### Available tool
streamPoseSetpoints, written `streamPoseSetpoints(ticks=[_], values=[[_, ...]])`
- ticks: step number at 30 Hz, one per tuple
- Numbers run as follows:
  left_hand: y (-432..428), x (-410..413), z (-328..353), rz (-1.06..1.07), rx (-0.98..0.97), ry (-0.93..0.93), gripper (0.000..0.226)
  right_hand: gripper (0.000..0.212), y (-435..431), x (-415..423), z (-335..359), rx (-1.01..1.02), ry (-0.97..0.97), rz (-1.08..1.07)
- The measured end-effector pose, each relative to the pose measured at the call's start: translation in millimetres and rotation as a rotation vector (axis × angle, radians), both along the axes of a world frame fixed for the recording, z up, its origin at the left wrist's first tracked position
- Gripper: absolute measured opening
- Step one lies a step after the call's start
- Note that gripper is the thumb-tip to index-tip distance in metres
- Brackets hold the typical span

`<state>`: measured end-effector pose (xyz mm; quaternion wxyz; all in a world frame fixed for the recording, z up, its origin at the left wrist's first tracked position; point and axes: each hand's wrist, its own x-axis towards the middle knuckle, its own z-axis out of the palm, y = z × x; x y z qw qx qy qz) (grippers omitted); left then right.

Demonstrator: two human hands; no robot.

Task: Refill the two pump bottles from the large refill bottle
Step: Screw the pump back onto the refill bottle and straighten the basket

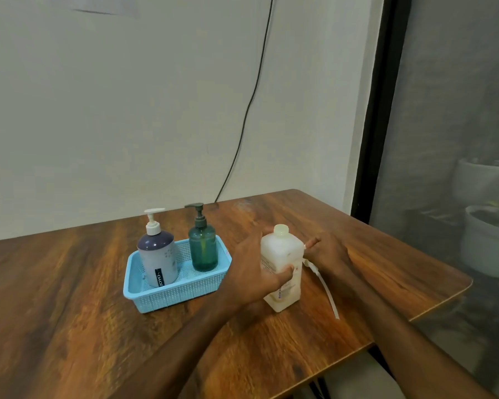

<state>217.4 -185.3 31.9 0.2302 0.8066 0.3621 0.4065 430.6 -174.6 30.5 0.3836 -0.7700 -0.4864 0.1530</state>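
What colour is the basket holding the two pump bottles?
Light blue basket, seen in the head view.

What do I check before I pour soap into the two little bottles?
1. Refill bottle upright, gripped by the left hand: ok.
2. Its mouth open: ok.
3. Right hand free: not ok, it holds the pump with tube.
4. Purple bottle opened: not ok, white pump on.
5. Green bottle opened: not ok, dark pump on.
6. Both upright in the blue basket: ok.
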Motion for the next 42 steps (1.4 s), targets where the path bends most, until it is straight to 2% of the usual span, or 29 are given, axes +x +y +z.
streamPoseSetpoints(ticks=[6,9,13,17,22,31,36,42], values=[[7,-6,-3,-0.065,-0.02,-0.041,0.073,0.024,22,9,-10,-0.082,-0.133,-0.027],[12,-8,-2,-0.079,-0.026,-0.049,0.071,0.031,23,10,-9,-0.19,-0.153,0.061],[17,-11,0,-0.086,-0.038,-0.086,0.069,0.024,10,3,0,-0.204,-0.166,0.16],[18,-13,-2,-0.106,-0.026,-0.086,0.067,0.015,-7,-9,26,-0.026,-0.18,0.187],[18,-11,-8,-0.115,0.013,-0.093,0.075,0.008,-24,-29,62,0.234,-0.09,0.224],[17,-12,-7,-0.111,-0.019,-0.071,0.071,0.015,-47,-44,91,0.441,-0.035,0.272],[17,-10,-9,-0.113,-0.034,-0.099,0.072,0.024,-65,-55,130,0.709,-0.009,0.307],[16,-8,-10,-0.102,-0.082,-0.081,0.071,0.02,-72,-66,188,0.956,0.012,0.36]])
